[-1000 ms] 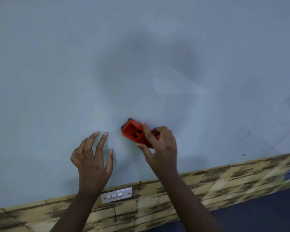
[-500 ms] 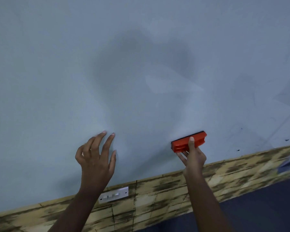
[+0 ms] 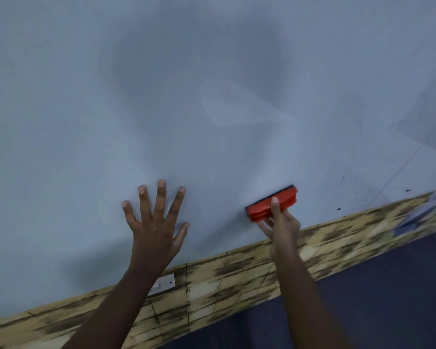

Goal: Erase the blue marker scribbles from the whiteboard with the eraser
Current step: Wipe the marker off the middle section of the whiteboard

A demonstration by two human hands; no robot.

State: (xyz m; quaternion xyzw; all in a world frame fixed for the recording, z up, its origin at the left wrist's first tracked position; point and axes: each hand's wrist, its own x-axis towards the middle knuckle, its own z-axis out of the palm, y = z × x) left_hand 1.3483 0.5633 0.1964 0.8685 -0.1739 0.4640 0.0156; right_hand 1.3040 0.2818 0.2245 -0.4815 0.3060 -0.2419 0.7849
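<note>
Right hand (image 3: 281, 224) pinches red eraser (image 3: 271, 204) against whiteboard (image 3: 161, 96), lower right of centre. Left hand (image 3: 154, 217) flat on board, fingers spread, lower centre.

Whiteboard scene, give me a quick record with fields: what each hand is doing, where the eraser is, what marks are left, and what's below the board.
left hand: left hand spread flat, fingers straight, on the whiteboard
right hand: right hand grips the eraser, thumb on top
eraser: red, dark pad against the board, low and right of centre, tilted up to the right
marks left: a few small dark specks to the eraser's right; no clear blue scribbles visible
below board: yellow patterned strip with a white switch plate partly behind the left arm
</note>
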